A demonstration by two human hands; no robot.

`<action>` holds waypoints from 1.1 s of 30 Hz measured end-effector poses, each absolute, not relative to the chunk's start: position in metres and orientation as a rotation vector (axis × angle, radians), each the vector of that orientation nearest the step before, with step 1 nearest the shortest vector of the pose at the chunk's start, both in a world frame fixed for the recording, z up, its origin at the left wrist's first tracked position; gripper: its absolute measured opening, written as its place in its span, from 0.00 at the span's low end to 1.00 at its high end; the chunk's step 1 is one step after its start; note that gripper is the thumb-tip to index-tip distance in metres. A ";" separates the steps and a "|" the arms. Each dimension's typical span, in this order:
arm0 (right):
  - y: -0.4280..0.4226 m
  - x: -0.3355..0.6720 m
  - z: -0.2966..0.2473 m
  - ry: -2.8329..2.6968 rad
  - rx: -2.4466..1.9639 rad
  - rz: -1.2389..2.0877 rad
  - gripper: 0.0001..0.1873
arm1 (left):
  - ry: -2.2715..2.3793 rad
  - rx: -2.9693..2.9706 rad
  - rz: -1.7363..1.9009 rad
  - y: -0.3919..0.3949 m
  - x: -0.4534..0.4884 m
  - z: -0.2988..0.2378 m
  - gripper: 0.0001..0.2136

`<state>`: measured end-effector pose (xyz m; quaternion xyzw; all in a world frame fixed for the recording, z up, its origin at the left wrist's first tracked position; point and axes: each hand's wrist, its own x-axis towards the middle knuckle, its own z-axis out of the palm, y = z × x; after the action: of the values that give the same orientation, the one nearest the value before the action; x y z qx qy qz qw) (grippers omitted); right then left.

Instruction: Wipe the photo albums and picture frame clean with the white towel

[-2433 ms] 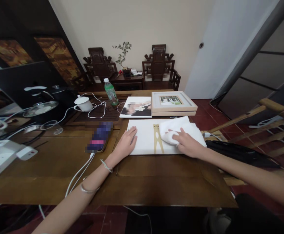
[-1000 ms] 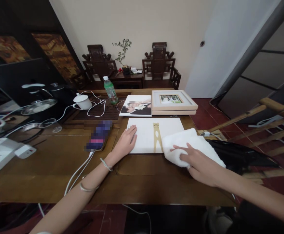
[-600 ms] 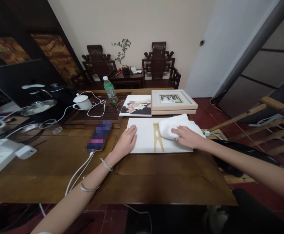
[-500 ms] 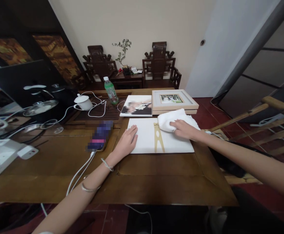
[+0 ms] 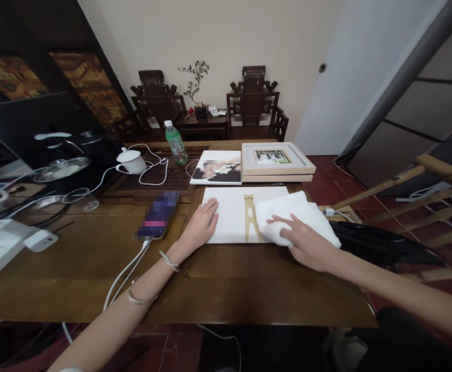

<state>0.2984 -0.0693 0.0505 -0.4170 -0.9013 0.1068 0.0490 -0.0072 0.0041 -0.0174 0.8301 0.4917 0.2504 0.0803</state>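
A white board [image 5: 228, 214] lies flat on the wooden table, with a gold, A-shaped piece [image 5: 248, 209] on its face. My left hand [image 5: 201, 225] rests on the board's left edge, fingers stretched out and holding nothing. At the right side, my right hand [image 5: 303, 240] grips a bunched white cloth [image 5: 307, 212] and presses it on the board's near right part. The cloth hides that corner and hangs past the board's right edge. Just behind the board are a photo panel [image 5: 218, 168] and a light wooden picture frame [image 5: 276, 155], stacked on another frame.
Left of the board lies a phone [image 5: 158, 214] with a white charging cable. Farther left are a lidded white cup [image 5: 132, 161], a green-labelled bottle [image 5: 176, 143], a clear plastic cup [image 5: 84, 199], a pot and a white power strip [image 5: 1, 243]. A wooden chair [image 5: 423, 206] stands at the right.
My right hand has drawn the white cloth from the board's far right part toward its near right corner. My left hand has stayed at the left edge.
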 end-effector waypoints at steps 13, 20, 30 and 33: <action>-0.057 0.290 0.070 -2.766 -1.489 0.283 0.12 | 1.487 2.476 0.730 0.004 -0.006 -0.016 0.19; 0.009 0.256 0.051 -2.512 -1.562 0.247 0.12 | 1.481 2.479 0.728 0.003 -0.006 -0.015 0.19; -0.006 0.221 0.045 -2.728 -1.355 0.243 0.22 | 1.476 2.486 0.738 0.005 -0.007 -0.019 0.19; -0.036 0.223 0.046 -2.806 -1.296 0.288 0.24 | 1.479 2.488 0.740 0.005 -0.007 -0.019 0.19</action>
<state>0.2231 -0.0365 0.0463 -0.4174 -0.9038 0.0929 0.0185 -0.0066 0.0046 -0.0186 0.8304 0.4935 0.2470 0.0770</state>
